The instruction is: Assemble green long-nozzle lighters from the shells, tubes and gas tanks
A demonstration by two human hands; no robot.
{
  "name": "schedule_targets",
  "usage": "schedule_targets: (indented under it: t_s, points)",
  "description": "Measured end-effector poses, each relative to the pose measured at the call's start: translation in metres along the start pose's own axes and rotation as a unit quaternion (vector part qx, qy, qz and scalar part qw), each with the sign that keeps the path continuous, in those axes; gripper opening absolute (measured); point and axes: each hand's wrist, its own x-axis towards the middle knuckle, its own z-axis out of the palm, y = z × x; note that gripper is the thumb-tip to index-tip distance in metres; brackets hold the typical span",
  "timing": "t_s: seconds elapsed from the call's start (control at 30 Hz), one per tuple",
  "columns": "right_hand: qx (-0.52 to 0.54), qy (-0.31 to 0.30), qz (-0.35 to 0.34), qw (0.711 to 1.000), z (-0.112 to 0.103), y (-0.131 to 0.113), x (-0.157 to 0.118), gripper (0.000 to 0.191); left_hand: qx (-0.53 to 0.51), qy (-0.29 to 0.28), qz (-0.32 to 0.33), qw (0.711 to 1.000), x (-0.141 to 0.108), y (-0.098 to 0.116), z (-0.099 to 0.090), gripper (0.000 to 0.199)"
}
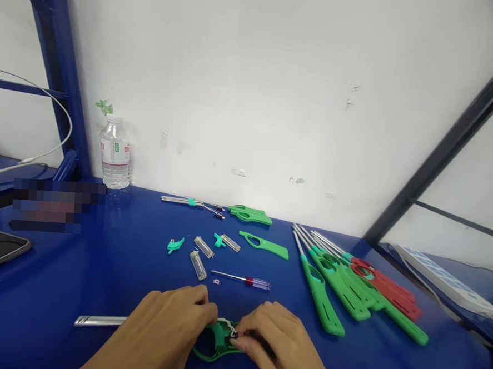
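1. The left hand (171, 316) comes in from the bottom edge, left of centre, its back turned up and its fingers curled; the thumb and forefinger side faces the middle of the frame.
2. The right hand (277, 334) enters from the lower right, angled inward, with bent fingers and the thumb beneath them.
3. The left hand is closed on the left part of an opened green lighter body (207, 358); its fingertips are mostly hidden behind the hand's back.
4. The right thumb and forefinger are brought together on a small black part (234, 335) at the end of a white wire (226, 321).
5. On the water bottle (116, 168) at the upper left, the white label (113, 153) carries red and green print, too small to read.
6. The opened green lighter body lies at the bottom centre, between the two hands, its hollow side showing and a teal trigger (219, 334) inside. The right fingers cover its right end.
7. A metal tube (99, 321) sticks out to the left from beneath the left hand.
8. Just above the hands, a screwdriver (258, 283) lies on the blue table (141, 267), its clear purplish handle pointing right.
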Motion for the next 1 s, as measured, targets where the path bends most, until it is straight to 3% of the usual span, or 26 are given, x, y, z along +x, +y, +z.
schedule_targets:
  t_s: [0.33,1.0]
  points:
    - [-0.016,0.024,-0.002,1.0,-0.0012,-0.0032,-0.0002,0.022,0.011,-0.038,-0.017,0.999,0.0044,0.0039,-0.0058,0.049]
    - [-0.006,0.026,0.004,1.0,-0.0016,-0.0042,-0.0012,0.02,0.016,-0.019,-0.001,1.0,0.0041,0.0016,-0.0015,0.05]
